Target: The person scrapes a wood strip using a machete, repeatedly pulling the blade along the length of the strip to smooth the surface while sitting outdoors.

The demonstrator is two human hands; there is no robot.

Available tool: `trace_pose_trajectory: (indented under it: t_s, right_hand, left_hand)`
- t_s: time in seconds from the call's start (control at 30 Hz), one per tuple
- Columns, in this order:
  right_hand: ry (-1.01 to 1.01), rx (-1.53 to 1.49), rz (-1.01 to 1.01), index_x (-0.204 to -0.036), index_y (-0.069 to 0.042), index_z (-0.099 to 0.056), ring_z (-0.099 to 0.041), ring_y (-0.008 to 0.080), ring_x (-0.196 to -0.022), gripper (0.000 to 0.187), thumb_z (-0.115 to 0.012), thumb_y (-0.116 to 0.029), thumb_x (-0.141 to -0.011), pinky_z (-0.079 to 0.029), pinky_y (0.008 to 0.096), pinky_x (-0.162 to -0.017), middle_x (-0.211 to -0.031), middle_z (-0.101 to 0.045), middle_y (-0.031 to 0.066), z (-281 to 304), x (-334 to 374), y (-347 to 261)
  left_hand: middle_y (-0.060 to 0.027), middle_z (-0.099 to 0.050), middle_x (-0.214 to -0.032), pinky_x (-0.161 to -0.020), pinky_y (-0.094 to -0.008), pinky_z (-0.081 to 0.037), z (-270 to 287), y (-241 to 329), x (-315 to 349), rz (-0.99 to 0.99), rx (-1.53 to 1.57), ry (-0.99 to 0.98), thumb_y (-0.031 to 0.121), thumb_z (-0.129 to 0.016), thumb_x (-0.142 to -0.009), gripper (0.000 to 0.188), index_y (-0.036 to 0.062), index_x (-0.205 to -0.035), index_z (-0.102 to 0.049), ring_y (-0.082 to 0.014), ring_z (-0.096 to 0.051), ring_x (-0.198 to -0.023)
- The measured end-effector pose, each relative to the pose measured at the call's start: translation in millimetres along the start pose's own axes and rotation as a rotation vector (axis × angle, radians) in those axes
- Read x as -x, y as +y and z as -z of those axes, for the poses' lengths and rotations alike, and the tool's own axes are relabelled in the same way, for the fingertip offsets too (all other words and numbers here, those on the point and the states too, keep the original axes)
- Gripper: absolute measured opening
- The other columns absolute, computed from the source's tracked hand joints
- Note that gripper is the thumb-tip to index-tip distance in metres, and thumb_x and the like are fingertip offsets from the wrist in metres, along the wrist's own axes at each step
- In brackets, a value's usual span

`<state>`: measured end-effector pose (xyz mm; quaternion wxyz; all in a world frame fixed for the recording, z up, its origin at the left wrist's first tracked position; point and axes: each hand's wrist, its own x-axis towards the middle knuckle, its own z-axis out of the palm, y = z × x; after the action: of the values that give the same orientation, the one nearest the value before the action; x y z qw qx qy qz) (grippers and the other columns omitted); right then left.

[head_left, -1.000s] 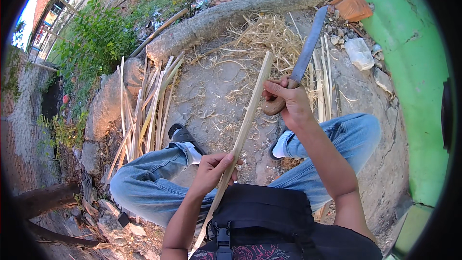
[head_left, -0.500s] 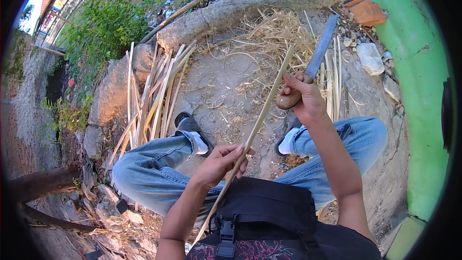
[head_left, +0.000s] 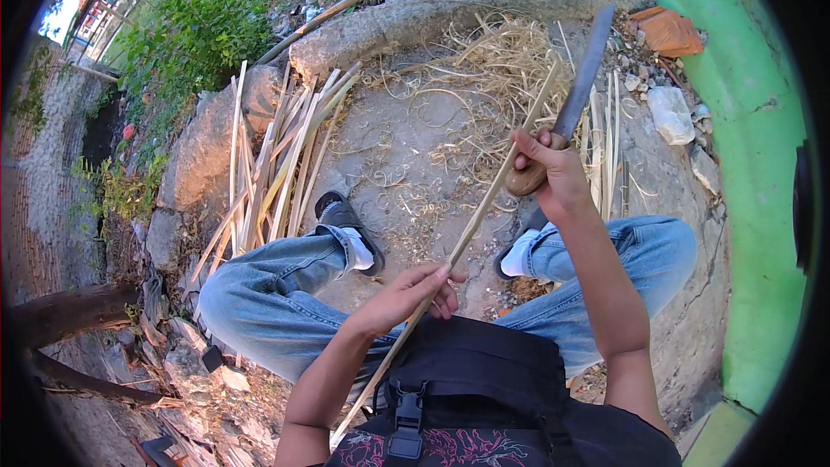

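A long, thin bamboo strip (head_left: 489,206) slants from beside my left forearm up toward the far right. My left hand (head_left: 408,296) is closed round its lower half, thumb on top, in front of my lap. Farther out, my right hand (head_left: 564,175) grips a machete by its brown wooden handle (head_left: 526,180). The machete's dark blade (head_left: 590,65) points away and up to the right, beside the strip's far end. Fingertips of my right hand meet the strip near the handle; whether they pinch it I cannot tell.
A bundle of split strips (head_left: 285,151) leans at the left, and more strips (head_left: 605,138) lie at the right. Curly shavings (head_left: 510,65) heap up ahead, before a low stone kerb (head_left: 450,13). A green wall (head_left: 743,121) stands at the right, near a white block (head_left: 670,115).
The strip's far end has shifted right and farther away, closer to the blade. My left hand has moved slightly right along with it. The machete stays in my right hand, its blade tilted slightly more upright.
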<state>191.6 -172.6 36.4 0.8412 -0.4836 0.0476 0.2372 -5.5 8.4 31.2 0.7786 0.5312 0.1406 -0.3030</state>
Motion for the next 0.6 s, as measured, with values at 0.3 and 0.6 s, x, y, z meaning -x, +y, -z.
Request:
trace_pose_trajectory:
  t_s: [0.3, 0.6]
  right_hand:
    - [0.149, 0.777, 0.074, -0.062, -0.010, -0.046, -0.055, 0.0111, -0.050, 0.037, -0.075, -0.025, -0.080, -0.045, 0.0245, -0.051, -0.064, -0.063, 0.0072, 8, 9, -22]
    - [-0.246, 1.560, 0.198, -0.074, -0.004, -0.063, -0.062, 0.0300, -0.054, 0.026, -0.068, -0.030, -0.076, -0.049, 0.0396, -0.055, -0.058, -0.061, 0.0140, -14, 52, 44]
  left_hand:
    - [0.0074, -0.029, -0.064, -0.046, -0.0205, -0.022, 9, -12, -5, 0.009, -0.021, 0.201, 0.033, -0.036, -0.102, 0.033, 0.0035, -0.108, -0.050, -0.0028, -0.024, -0.051]
    - [0.0045, -0.038, -0.065, -0.047, -0.0220, -0.033, 23, -24, -21, -0.074, -0.100, 0.341, 0.028, -0.040, -0.101, 0.030, 0.0017, -0.113, -0.049, -0.0049, -0.036, -0.052]
